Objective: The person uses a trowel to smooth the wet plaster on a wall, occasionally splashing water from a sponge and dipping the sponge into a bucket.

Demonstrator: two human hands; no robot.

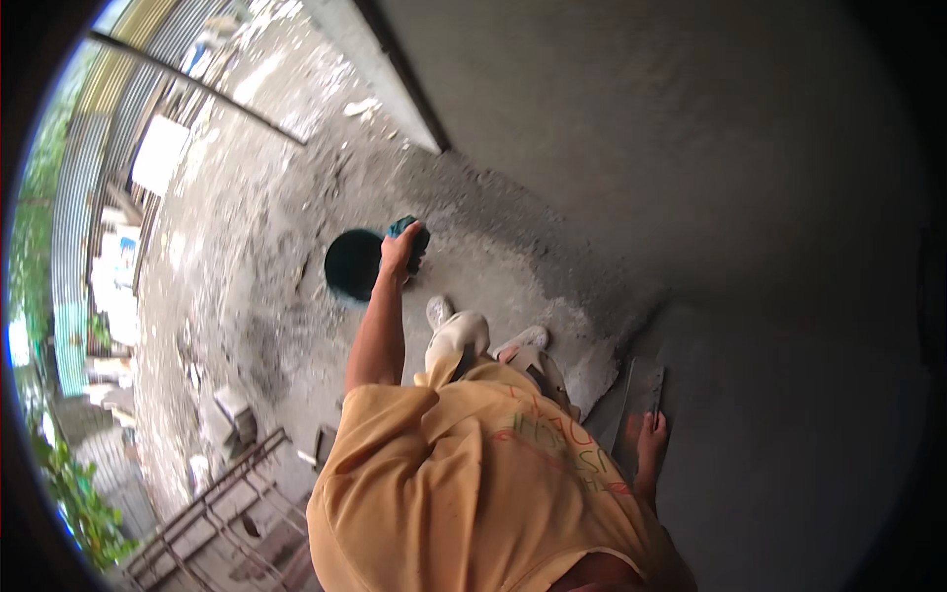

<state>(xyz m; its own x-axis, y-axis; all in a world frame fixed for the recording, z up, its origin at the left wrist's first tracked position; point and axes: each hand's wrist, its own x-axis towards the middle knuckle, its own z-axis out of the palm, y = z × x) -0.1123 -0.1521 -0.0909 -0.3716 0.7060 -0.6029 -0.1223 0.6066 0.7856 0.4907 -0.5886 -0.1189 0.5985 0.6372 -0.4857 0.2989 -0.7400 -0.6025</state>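
Note:
My left hand reaches out over the ground, its fingers closed round a dark teal, soft-looking lump. Whether that is a sponge or a bunched cloth I cannot tell. Just left of this hand is a round dark bucket, its inside too dark to read. On the right, my right hand grips the handle of a flat plastering trowel. The trowel's long blade lies close to the smooth grey wall; contact between them cannot be made out.
Rough, grey-splattered ground spreads to the left. My shoes stand below the bucket's level, near a strip of wet-looking mortar at the wall's foot. A rusty metal frame lies lower left. Corrugated sheets edge the yard.

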